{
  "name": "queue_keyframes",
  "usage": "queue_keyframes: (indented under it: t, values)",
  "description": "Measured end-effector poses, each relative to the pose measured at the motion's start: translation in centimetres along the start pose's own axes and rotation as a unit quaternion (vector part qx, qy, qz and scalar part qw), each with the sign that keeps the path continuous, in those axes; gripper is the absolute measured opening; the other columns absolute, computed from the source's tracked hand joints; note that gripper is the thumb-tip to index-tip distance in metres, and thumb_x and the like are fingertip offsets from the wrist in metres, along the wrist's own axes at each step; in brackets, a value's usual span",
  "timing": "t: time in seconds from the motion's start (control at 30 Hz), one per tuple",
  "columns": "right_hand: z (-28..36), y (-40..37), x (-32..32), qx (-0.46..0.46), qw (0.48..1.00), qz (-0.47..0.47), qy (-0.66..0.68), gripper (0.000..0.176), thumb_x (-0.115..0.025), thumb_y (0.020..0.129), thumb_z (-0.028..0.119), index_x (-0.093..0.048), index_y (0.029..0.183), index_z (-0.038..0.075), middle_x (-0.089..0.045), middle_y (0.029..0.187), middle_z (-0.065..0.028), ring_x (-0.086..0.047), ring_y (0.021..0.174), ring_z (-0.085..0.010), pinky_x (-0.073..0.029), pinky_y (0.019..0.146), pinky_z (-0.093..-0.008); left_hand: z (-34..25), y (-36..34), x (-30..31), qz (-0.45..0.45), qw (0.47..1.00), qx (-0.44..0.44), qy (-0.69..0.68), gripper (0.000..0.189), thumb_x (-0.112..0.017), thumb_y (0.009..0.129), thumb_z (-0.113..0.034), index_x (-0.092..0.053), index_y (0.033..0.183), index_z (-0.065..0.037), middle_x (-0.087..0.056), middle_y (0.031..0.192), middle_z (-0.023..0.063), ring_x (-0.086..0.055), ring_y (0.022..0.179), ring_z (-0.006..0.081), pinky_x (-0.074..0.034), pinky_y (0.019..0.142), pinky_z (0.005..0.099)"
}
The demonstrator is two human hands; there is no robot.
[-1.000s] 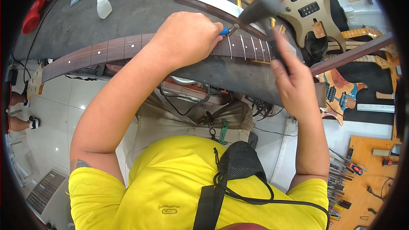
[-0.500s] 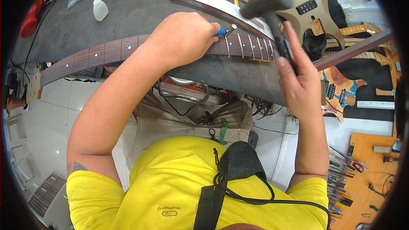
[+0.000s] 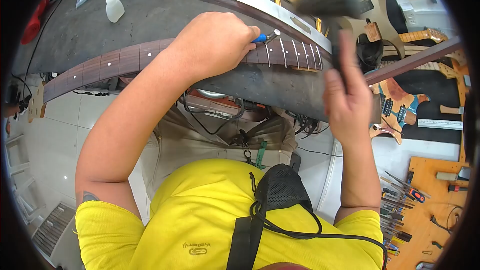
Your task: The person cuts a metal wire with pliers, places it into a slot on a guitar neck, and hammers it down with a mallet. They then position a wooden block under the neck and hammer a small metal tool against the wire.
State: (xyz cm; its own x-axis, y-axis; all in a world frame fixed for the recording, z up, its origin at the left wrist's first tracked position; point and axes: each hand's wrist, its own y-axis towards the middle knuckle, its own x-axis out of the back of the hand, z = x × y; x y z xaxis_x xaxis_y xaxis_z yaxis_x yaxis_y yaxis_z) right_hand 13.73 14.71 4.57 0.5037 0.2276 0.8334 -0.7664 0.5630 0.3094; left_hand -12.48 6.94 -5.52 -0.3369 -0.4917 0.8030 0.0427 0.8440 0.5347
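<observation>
My left hand [image 3: 215, 45] is closed in a fist around a small blue-handled tool [image 3: 261, 38] with a bright, round metal end. That end sits right over the dark fretboard of a guitar neck [image 3: 121, 61], beside several shiny fret wires [image 3: 284, 52] near its right end. White dot inlays mark the board further left, and my left forearm hides part of it. To the right, my right hand [image 3: 347, 102] grips the dark handle of a black mallet [image 3: 327, 4]. The mallet's head is raised above the fretboard's right end and smeared by motion.
A long white straight strip [image 3: 260, 4] lies behind the neck on the dark bench [image 3: 145, 17]. A white squeeze bottle [image 3: 115, 9] stands back left. Guitar bodies [image 3: 400, 100] fill the right side, with a wooden board [image 3: 425, 210] and hand tools below them.
The mallet and my right hand have shifted slightly, the mallet's head moving right. My left hand stays almost still, still holding the blue-handled tool at the fretboard.
</observation>
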Motion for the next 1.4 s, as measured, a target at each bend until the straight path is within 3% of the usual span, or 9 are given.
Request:
queue_keyframes:
  t: [0.1, 0.23, 0.3, 0.43, 0.57, 1.0, 1.2, 1.33, 1.4]
  values:
    - [1.1, -0.4, 0.1, -0.113, 0.989, 0.08, 0.043, 0.062, -0.06, 0.104, 0.003, -0.041, 0.164, 0.005, -0.064, 0.148, -0.023, -0.06, 0.138, -0.0219, -0.044, 0.112, -0.031, -0.2, 0.0, 0.3, 0.009, 1.0, 0.002, -0.015, 0.018, -0.072, 0.094, -0.018, -0.071, 0.106, -0.004, -0.071, 0.079, 0.0164, -0.07, 0.079, 0.0405, -0.055, 0.069, 0.0525]
    - [1.5, -0.8, 0.3, -0.061, 0.993, -0.041, 0.097, 0.059, -0.057, 0.11, 0.011, -0.04, 0.167, 0.011, -0.053, 0.077, 0.0073, -0.039, 0.055, -0.001, -0.033, 0.049, -0.0198, -0.1, -0.2, 0.2, 0.012, 1.0, 0.005, -0.012, 0.018, -0.073, 0.094, -0.017, -0.071, 0.106, -0.004, -0.071, 0.079, 0.0163, -0.07, 0.079, 0.0402, -0.055, 0.069, 0.0523]
    - [2.3, -1.1, -0.1, -0.144, 0.981, -0.056, 0.119, 0.06, -0.058, 0.106, 0.002, -0.043, 0.164, 0.005, -0.065, 0.149, -0.0182, -0.064, 0.128, -0.0205, -0.046, 0.107, -0.0294, -0.1, 0.0, 0.2, 0.016, 1.0, 0.001, -0.006, 0.018, -0.073, 0.094, -0.017, -0.071, 0.106, -0.004, -0.071, 0.079, 0.0164, -0.07, 0.079, 0.0402, -0.055, 0.069, 0.0521]
    - [0.0, -0.6, 0.2, 0.002, 0.998, 0.059, -0.019, 0.06, -0.058, 0.106, 0.002, -0.042, 0.164, 0.004, -0.063, 0.151, -0.0174, -0.065, 0.124, -0.0188, -0.047, 0.105, -0.028, -0.3, -0.1, 0.3, 0.003, 1.0, -0.008, -0.016, 0.018, -0.073, 0.093, -0.017, -0.07, 0.105, -0.004, -0.071, 0.079, 0.0161, -0.07, 0.078, 0.0398, -0.055, 0.068, 0.0519]
    - [2.3, -1.4, 0.5, -0.075, 0.983, -0.066, 0.151, 0.059, -0.055, 0.11, 0.008, -0.039, 0.167, 0.01, -0.056, 0.081, 0.0054, -0.044, 0.056, -0.0019, -0.037, 0.049, -0.0192, -0.1, -0.2, 0.2, 0.004, 1.0, -0.008, -0.013, 0.018, -0.073, 0.093, -0.018, -0.072, 0.106, -0.005, -0.071, 0.079, 0.0156, -0.07, 0.078, 0.0393, -0.054, 0.068, 0.0516]
    - [0.8, -2.6, -0.7, -0.031, 0.981, -0.148, 0.124, 0.06, -0.056, 0.109, 0.005, -0.04, 0.167, 0.01, -0.055, 0.077, 0.006, -0.04, 0.056, -0.0016, -0.034, 0.051, -0.0195, 0.0, -0.3, 0.1, -0.006, 0.999, -0.024, -0.022, 0.023, -0.075, 0.092, -0.018, -0.077, 0.112, -0.007, -0.072, 0.079, 0.0161, -0.069, 0.077, 0.0401, -0.055, 0.068, 0.0505]
    - [0.4, -2.1, 1.2, -0.052, 0.997, 0.063, 0.014, 0.061, -0.059, 0.107, 0.004, -0.041, 0.166, 0.009, -0.059, 0.084, 0.0033, -0.04, 0.058, -0.0014, -0.034, 0.053, -0.0187, 0.0, -0.3, 0.5, 0.013, 0.999, -0.026, -0.036, 0.026, -0.077, 0.09, -0.017, -0.078, 0.113, -0.005, -0.072, 0.081, 0.0171, -0.07, 0.077, 0.0396, -0.055, 0.069, 0.0498]
    - [1.5, -2.5, 0.1, -0.029, 0.982, -0.125, 0.138, 0.059, -0.058, 0.108, 0.006, -0.041, 0.165, 0.005, -0.064, 0.087, 0.0017, -0.043, 0.056, -0.0026, -0.036, 0.051, -0.019, 0.1, -0.4, 0.3, 0.0, 0.999, -0.036, -0.035, 0.027, -0.077, 0.09, -0.017, -0.078, 0.113, -0.003, -0.073, 0.081, 0.0175, -0.07, 0.077, 0.0396, -0.056, 0.069, 0.0496]
    - [0.7, -2.4, 0.5, -0.059, 0.997, 0.013, 0.047, 0.06, -0.057, 0.108, 0.004, -0.039, 0.165, 0.001, -0.063, 0.089, 0.0018, -0.048, 0.062, -0.0029, -0.042, 0.057, -0.0209, 0.1, -0.4, 0.3, -0.002, 0.999, -0.036, -0.033, 0.028, -0.077, 0.089, -0.016, -0.078, 0.114, -0.003, -0.073, 0.081, 0.0174, -0.07, 0.077, 0.0396, -0.056, 0.07, 0.0496]
